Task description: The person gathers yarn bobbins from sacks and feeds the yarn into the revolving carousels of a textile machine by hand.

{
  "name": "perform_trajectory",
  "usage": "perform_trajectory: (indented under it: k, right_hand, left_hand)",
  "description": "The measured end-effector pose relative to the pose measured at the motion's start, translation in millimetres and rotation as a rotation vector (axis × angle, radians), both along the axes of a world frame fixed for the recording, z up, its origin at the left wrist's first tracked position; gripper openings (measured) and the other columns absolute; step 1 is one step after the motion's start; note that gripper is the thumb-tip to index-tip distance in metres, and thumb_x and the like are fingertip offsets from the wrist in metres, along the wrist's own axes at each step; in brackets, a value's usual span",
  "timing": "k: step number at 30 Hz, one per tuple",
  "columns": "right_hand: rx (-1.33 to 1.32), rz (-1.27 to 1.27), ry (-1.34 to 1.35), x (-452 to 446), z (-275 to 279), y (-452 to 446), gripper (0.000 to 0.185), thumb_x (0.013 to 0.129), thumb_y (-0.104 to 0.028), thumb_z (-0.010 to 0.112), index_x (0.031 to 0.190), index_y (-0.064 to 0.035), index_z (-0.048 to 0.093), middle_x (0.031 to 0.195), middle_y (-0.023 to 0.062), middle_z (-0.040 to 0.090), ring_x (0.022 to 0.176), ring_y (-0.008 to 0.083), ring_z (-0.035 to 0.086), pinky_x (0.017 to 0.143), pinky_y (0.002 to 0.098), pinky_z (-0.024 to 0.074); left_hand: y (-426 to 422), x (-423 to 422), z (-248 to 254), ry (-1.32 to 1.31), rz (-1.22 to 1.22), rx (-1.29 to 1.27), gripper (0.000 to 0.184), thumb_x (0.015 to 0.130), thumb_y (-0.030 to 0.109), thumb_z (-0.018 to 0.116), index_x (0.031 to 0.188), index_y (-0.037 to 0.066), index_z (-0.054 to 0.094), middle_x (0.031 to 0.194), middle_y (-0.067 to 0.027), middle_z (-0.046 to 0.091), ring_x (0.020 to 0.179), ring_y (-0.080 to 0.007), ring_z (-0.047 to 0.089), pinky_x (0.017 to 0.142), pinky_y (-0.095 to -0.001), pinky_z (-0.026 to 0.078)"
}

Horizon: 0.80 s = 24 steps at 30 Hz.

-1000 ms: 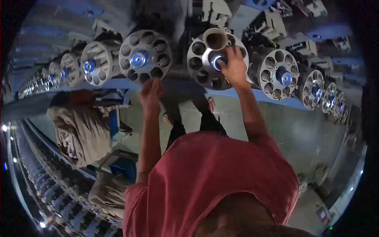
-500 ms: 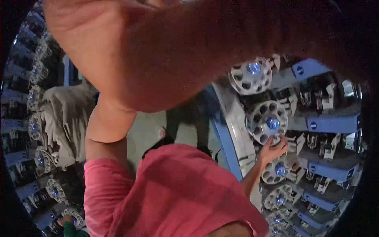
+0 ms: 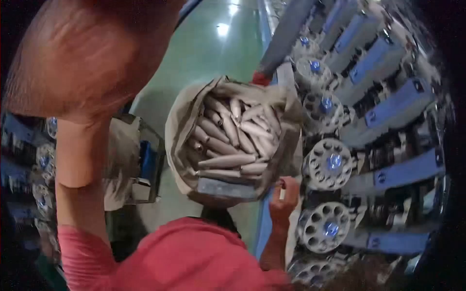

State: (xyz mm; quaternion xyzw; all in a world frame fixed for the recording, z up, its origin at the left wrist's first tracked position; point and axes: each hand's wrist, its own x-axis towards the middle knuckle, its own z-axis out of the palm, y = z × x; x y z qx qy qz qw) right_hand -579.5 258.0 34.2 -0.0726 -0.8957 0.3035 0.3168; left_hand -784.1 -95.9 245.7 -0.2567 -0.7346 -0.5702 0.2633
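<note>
1. See an open, deep beige cloth bag (image 3: 175, 136) at the centre, heaped with pale, tapered, spindle-shaped bobbins (image 3: 221, 144). If tilted or knocked, could spill some over the rim, because of lying loose.
2. Find the right hand (image 3: 285, 196) just beside the rim, between four and five o'clock, with fingers curled in; cannot tell whether grasping something or empty. Could tug the cloth by accident, if moved quickly.
3. Notice the left arm (image 3: 82, 150) at ten o'clock, large and blurred; cannot see the fingers, therefore cannot tell their state. Could hide that side and cause a bump.
4. Observe round, pale-grey drums (image 3: 319, 170) with rings of holes, at three o'clock. Could catch cloth or knuckles, if passing too near.
</note>
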Motion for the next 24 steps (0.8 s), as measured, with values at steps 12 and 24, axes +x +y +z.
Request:
perform_trajectory:
  k: [12, 24]
  right_hand:
    - [0.113, 0.389, -0.854, -362, -14, -10, 0.025, 0.081, -0.022, 0.063, 0.090, 0.0001, 0.058, 0.096, 0.0214, 0.062, 0.092, 0.0401, 0.059, 0.076, 0.0484, 0.0472]
    - [-0.252, 0.416, -0.683, -354, -38, 82, 0.062, 0.063, -0.026, 0.073, 0.112, 0.0043, 0.052, 0.097, 0.0212, 0.064, 0.088, 0.0308, 0.064, 0.079, 0.0409, 0.0503]
  left_hand:
    - [156, -141, 30, 0.148, -0.176, 0.080, 0.028, 0.079, 0.007, 0.072, 0.104, 0.003, 0.061, 0.095, -0.0014, 0.063, 0.084, -0.0107, 0.059, 0.077, -0.0285, 0.049]
    - [143, -263, -220, -0.076, -0.414, -0.934, 0.020, 0.081, 0.022, 0.062, 0.089, 0.004, 0.059, 0.092, -0.0126, 0.053, 0.095, -0.0334, 0.055, 0.080, -0.0432, 0.046]
